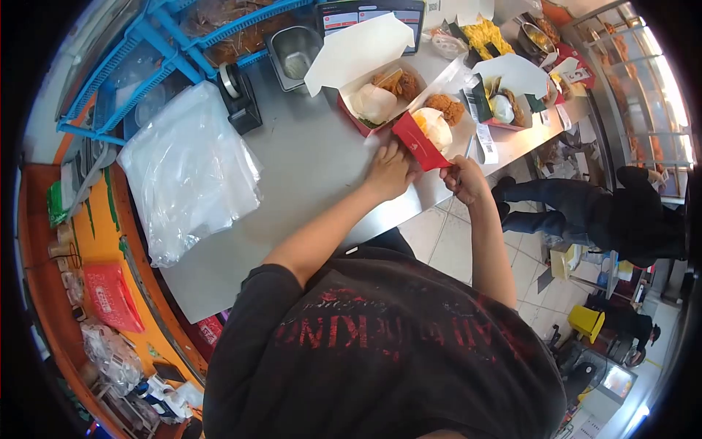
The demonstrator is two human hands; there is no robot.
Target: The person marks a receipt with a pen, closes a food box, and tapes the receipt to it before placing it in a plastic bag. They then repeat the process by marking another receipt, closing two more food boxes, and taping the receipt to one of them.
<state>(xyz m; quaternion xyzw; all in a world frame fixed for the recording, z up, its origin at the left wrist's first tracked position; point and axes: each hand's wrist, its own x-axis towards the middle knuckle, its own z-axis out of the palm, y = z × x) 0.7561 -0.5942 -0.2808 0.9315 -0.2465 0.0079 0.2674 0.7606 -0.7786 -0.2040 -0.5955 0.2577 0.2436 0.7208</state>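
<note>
Open red box (422, 141) at the steel counter (307, 157), with the white-lidded box (362, 53) as landmark. The red box sits just beside the white-lidded box, to its right and nearer to you; whether its base rests fully on the steel cannot be told. Your right hand (466, 180) is narrowed to a pinch, thumb and fingers closed on the near right corner of the red wall. Your left hand (387, 174), nearer to you than the white-lidded box, has its fingers bent at the near left edge of the red box; you cannot tell whether they grip or only steady it. Within the red wall lie a pale mound of food (434, 130) and, beyond it, a piece of fried chicken (445, 107). The third open box (515, 74) stands farther to the right of the white-lidded box.

Handling, as judged: the box is probably light, its card wall stiff along the folds but ready to buckle where you pinch a single corner. Grease may make the card slippery; the pale mound looks soft and easily dented, the chicken loose. Best hold: low on both opposite side walls, fingertips beneath the base, box level, thumbs clear of the food.
</note>
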